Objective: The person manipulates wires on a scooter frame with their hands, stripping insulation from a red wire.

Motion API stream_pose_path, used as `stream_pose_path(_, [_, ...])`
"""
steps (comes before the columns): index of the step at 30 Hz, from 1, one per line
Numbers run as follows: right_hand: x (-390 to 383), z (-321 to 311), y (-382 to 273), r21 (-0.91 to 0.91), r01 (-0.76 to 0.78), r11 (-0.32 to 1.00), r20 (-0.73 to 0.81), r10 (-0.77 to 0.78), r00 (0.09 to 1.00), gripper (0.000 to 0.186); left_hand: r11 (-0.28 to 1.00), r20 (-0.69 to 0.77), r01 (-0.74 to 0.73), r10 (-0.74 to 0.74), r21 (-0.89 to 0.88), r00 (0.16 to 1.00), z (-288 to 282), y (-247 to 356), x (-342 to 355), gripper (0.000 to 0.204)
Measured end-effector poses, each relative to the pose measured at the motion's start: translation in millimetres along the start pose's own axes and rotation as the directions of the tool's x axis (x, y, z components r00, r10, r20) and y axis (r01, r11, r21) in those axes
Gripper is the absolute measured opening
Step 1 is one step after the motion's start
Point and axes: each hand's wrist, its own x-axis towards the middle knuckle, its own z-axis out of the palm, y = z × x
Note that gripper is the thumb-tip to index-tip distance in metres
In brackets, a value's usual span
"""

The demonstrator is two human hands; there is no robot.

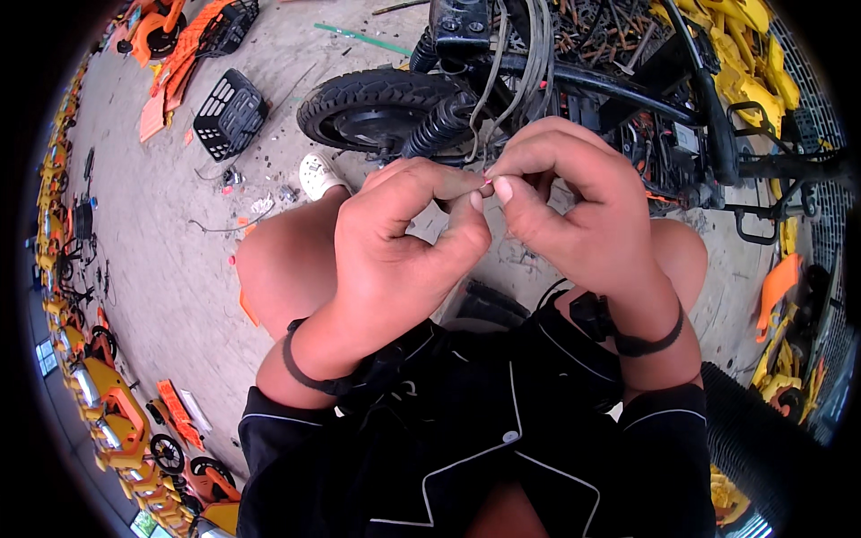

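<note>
Both hands meet in front of a black vehicle frame [592,73], fingertips almost touching. Between them shows a small, thin pinkish-red piece [488,183], too small to name for certain. My left hand [404,229] pinches it from the left with thumb and forefinger. From the right, my right hand [583,202] pinches it the same way, its other fingers curled. Several grey cables [498,76] hang down from the frame to just behind the fingertips. Where they end is hidden by my fingers.
A wheel with a black tyre [377,106] and a coil spring [439,125] lie beyond my hands. On the concrete floor [152,242] stands a black basket [230,115], with scraps around it. Yellow panels [740,58] are piled at the far right; yellow and orange vehicles [117,408] line the left.
</note>
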Motion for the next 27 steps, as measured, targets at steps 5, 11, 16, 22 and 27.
stream_pose_path(5, [-1,-5,-13,-0.327,0.164,0.931,0.033,-0.162,0.986,0.025,0.995,0.024,0.072,-0.071,-0.075,0.997,1,-4,-4,0.01])
stream_pose_path(11, [-1,2,-10,-0.429,0.248,0.868,-0.015,-0.281,0.96,0.021,0.977,0.013,-0.136,0.136,0.162,0.991,2,-6,1,0.014])
stream_pose_path(16, [-6,6,-11,-0.542,0.248,0.803,-0.028,-0.312,0.95,0.019,0.968,-0.033,-0.134,0.145,0.211,0.989,6,-6,3,0.015])
stream_pose_path(22, [-8,11,-12,-0.603,0.243,0.76,-0.057,-0.345,0.937,0.018,0.977,-0.052,-0.131,0.142,0.17,0.988,9,-9,3,0.015])
stream_pose_path(27, [-8,11,-11,-0.529,0.212,0.821,-0.114,-0.317,0.942,0.016,0.981,-0.033,-0.15,0.155,0.123,0.987,9,-10,4,0.016])
